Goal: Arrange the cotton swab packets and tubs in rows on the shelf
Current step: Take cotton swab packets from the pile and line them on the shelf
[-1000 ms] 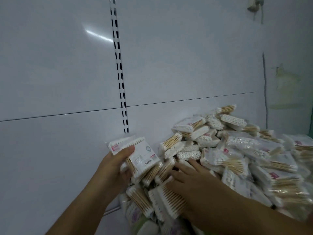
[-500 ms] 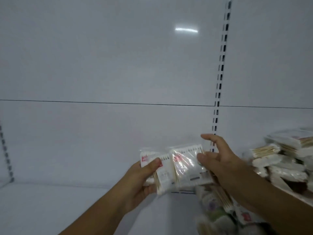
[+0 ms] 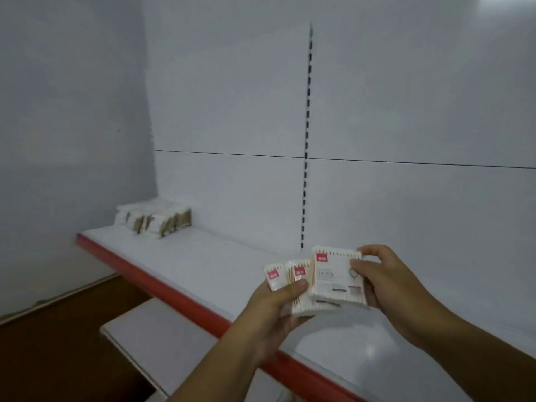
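Note:
Both hands hold a small stack of cotton swab packets (image 3: pixel 333 280) above the white shelf (image 3: pixel 203 262), near the middle of the view. The packets are clear with red labels and wooden-stick swabs. My left hand (image 3: pixel 278 303) grips the stack from below and the left, thumb across the front packets. My right hand (image 3: pixel 385 280) pinches the front packet at its right edge. At the shelf's far left corner stand rows of packets (image 3: pixel 156 220) against the back panel.
The shelf has a red front edge (image 3: pixel 174 297) running diagonally. A lower white shelf (image 3: pixel 150 340) juts out beneath it. A slotted upright (image 3: pixel 307 140) runs down the white back panel. A dark floor (image 3: pixel 58 343) lies at lower left.
The view has swung left, away from the loose pile of packets, which is out of sight now. My hands carried the stack of packets along, and the arranged rows at the far left came into view.

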Action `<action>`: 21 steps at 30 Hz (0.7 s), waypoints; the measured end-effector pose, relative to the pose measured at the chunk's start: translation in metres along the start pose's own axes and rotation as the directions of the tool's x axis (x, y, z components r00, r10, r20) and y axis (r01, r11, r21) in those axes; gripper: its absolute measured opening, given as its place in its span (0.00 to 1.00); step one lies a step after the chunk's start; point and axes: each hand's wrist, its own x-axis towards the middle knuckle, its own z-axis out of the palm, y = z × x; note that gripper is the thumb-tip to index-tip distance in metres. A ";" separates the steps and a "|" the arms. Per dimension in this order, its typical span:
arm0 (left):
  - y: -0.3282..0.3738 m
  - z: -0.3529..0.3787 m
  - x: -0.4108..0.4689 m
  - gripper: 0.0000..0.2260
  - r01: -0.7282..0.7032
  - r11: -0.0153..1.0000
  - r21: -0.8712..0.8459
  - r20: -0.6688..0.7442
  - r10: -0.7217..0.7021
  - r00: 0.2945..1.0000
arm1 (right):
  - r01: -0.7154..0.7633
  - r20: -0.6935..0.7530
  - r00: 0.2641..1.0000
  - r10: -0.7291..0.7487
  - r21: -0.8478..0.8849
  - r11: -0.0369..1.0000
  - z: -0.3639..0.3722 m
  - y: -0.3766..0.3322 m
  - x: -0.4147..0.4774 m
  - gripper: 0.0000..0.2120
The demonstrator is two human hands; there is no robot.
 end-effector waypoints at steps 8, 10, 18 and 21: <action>0.072 -0.160 -0.025 0.22 -0.130 0.991 -0.035 -0.306 0.114 0.945 | 0.101 0.206 0.974 -0.099 0.000 0.995 0.140 -0.007 0.056 0.11; 0.080 -0.191 -0.024 0.22 -0.138 0.990 -0.028 -0.330 0.121 0.936 | 0.102 0.266 0.960 -0.092 -0.026 0.994 0.174 -0.001 0.077 0.07; 0.153 -0.319 -0.016 0.20 -0.076 0.989 0.123 -0.486 0.127 0.865 | 0.261 0.461 0.866 -0.192 -0.089 0.961 0.314 -0.005 0.188 0.11; 0.194 -0.365 -0.006 0.19 -0.071 0.972 0.224 -0.533 0.183 0.826 | 0.321 0.447 0.863 -0.236 -0.124 0.939 0.361 0.000 0.229 0.16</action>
